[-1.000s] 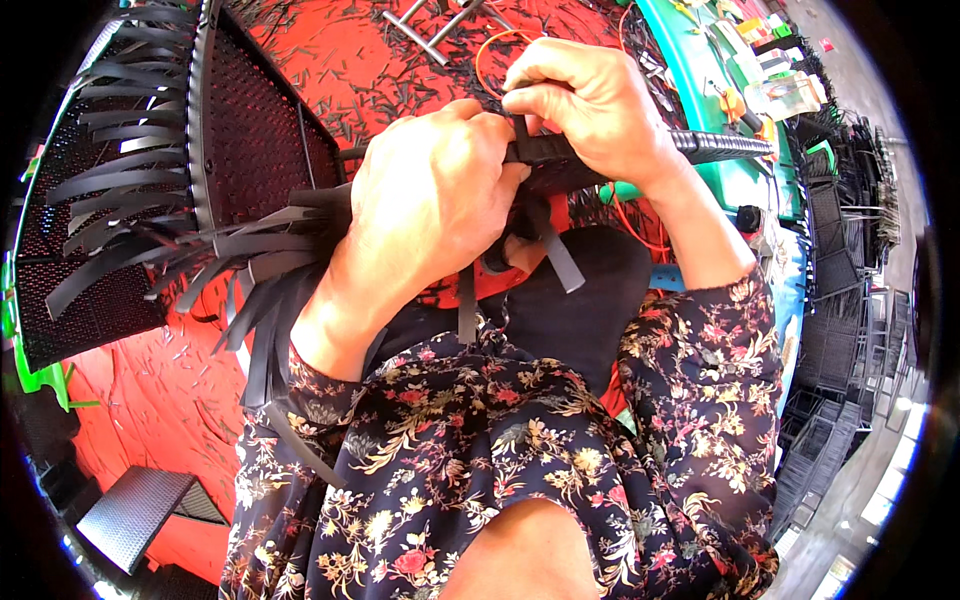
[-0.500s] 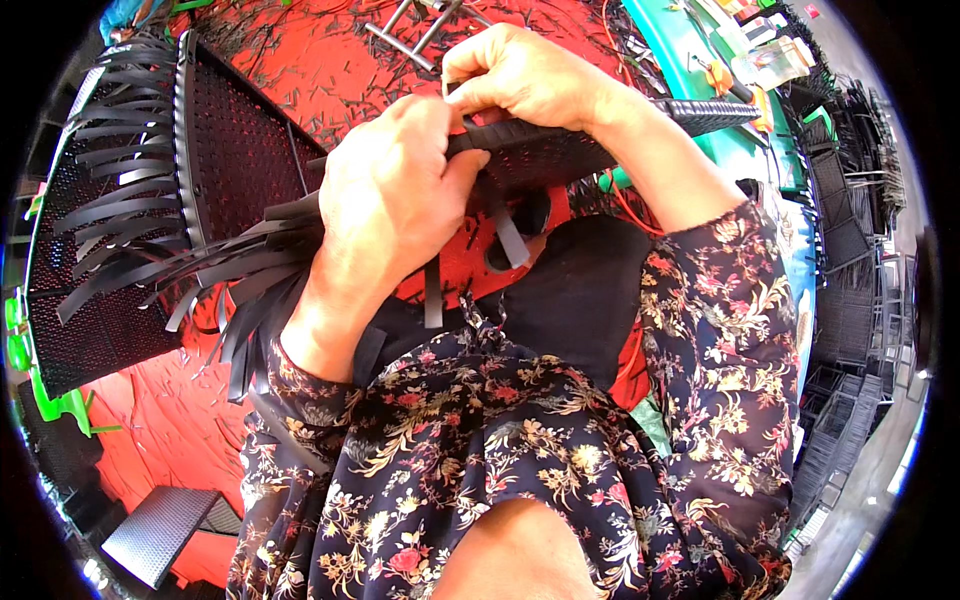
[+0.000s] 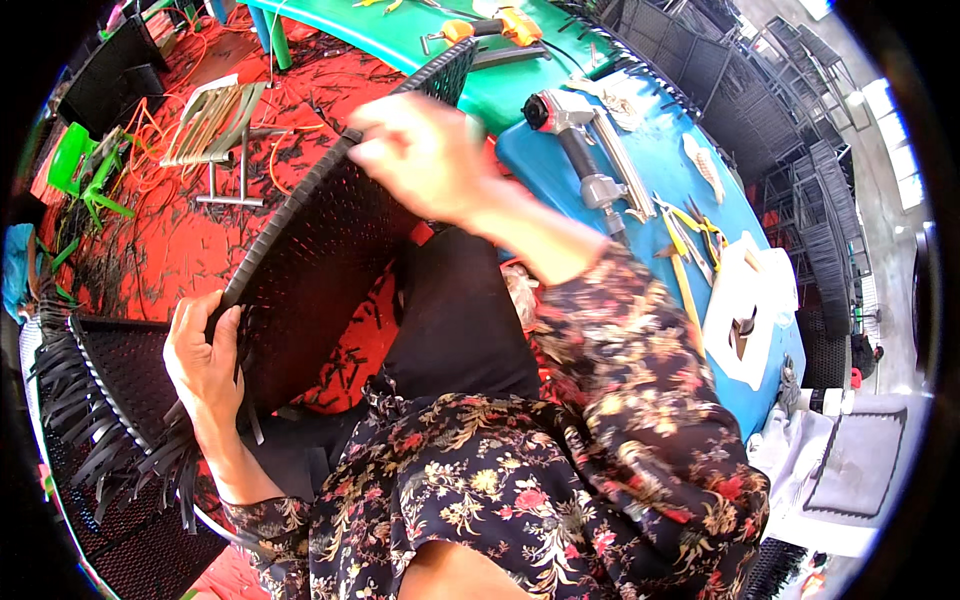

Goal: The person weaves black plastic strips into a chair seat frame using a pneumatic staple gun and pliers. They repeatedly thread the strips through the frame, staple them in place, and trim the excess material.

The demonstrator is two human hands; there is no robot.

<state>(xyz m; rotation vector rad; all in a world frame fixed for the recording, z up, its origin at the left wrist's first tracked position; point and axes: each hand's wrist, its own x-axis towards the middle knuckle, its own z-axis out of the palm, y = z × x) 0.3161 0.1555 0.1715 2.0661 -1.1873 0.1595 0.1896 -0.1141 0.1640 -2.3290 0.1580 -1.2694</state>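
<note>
A large black woven rattan panel [image 3: 330,225] stands in front of me, its rim wrapped in black strip. My left hand [image 3: 205,350] is closed round the near left end of this rim, thumb on the inner face. Farther along, at the panel's upper part, my right hand [image 3: 425,160] is smeared by motion. Its fingers look bent, and whether they hold anything is unclear. Loose black strip ends [image 3: 165,455] hang in a fringe beside and below my left wrist.
At right a blue table [image 3: 535,150] bears a nail gun [image 3: 575,145], pliers [image 3: 685,240] and a white plastic container [image 3: 745,310]. An orange air tool [image 3: 495,28] lies on the green table [image 3: 350,22]. A small strapped stool [image 3: 215,125] stands on the red floor [image 3: 120,255], strewn with strip scraps.
My hands, close together at the rim before, are now far apart. The right one has moved away from the left. The view has swung right, bringing the blue table and its tools into sight.
</note>
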